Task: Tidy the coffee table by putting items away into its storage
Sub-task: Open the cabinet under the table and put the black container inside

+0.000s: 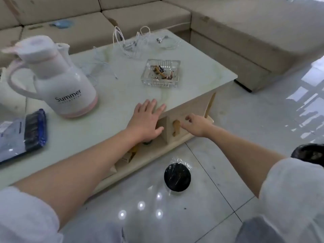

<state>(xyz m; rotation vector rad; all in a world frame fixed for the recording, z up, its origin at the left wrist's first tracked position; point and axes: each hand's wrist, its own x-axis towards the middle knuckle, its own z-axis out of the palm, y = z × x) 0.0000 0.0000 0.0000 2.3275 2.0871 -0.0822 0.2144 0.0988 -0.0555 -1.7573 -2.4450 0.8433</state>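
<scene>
My left hand (146,120) lies flat and open on the front edge of the pale marble coffee table (201,67), holding nothing. My right hand (197,125) hovers with loosely spread fingers beside the cream drawer front (177,128) under the tabletop; it touches nothing that I can see. On the table stand a white and pink "Summer" jug (66,85), a glass ashtray (161,73) with butts, tangled white cables (133,43) and a blue plastic packet (21,135). An open shelf (133,155) below holds small items, partly hidden by my left arm.
A beige sectional sofa (245,32) wraps the far and right sides of the table. On the glossy tiled floor sits a round black lid (177,177) with clear wrap, near the table's base. A dark bin (310,153) shows at the right edge.
</scene>
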